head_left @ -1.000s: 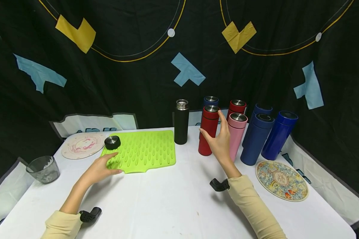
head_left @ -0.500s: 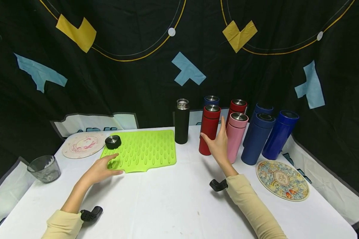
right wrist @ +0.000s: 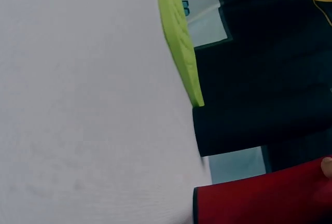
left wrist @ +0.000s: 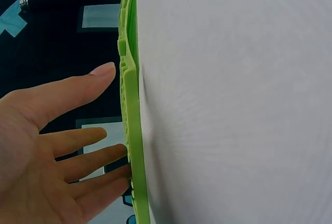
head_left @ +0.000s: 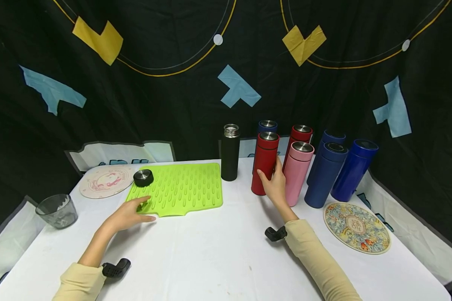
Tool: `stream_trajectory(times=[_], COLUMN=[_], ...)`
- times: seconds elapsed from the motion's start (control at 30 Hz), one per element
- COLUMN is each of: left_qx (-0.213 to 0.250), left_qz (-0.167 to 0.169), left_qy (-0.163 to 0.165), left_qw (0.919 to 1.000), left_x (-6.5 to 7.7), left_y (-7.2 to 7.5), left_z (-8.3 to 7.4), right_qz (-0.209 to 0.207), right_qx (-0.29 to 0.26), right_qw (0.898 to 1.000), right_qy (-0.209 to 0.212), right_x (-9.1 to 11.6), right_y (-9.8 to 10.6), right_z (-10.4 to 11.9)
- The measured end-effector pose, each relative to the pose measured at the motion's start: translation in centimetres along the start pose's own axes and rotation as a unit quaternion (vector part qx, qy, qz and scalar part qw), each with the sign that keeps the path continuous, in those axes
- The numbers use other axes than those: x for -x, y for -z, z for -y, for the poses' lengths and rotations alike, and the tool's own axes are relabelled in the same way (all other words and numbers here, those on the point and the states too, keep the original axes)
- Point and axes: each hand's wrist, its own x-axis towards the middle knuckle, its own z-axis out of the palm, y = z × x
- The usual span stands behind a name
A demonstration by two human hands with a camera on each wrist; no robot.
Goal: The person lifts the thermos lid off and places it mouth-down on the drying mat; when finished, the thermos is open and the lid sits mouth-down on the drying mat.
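Observation:
My right hand (head_left: 276,186) is at the front red thermos (head_left: 265,163), its thumb against the body and its fingers around the far right side. The thermos stands upright with its steel-topped lid on. In the right wrist view the red thermos (right wrist: 264,195) fills the lower right, with the thumb tip on it. My left hand (head_left: 126,214) hovers at the front left corner of a lime-green ribbed mat (head_left: 181,188), fingers spread and holding nothing. The left wrist view shows that hand (left wrist: 62,151) beside the mat edge (left wrist: 134,125). A black lid (head_left: 143,178) lies on the mat.
A lidless black thermos (head_left: 230,154) stands right of the mat. A pink thermos (head_left: 298,175) stands close beside my right hand, with several blue ones and another red one behind. A patterned round mat (head_left: 357,228), a pink-printed mat (head_left: 106,182) and a glass (head_left: 57,212) lie toward the sides.
My right hand has lowered from near the top of the red thermos to its middle and closed in around it. The left hand has stayed almost still.

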Motion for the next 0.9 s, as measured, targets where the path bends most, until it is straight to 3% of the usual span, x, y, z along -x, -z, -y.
stream_trajectory(times=[0.63, 0.9], left_qx=[-0.010, -0.008], left_qz=[0.020, -0.035], left_qy=[-0.006, -0.039], left_qw=[0.9997, 0.9986], left_x=[0.3, 0.2], left_y=[0.1, 1.8], left_z=[-0.3, -1.6], right_qz=[-0.013, -0.021], right_qx=[-0.025, -0.053], right_qw=[1.000, 0.998], right_qy=[0.014, 0.015], right_x=[-0.2, -0.5], right_y=[0.1, 0.5], right_z=[-0.1, 1.9])
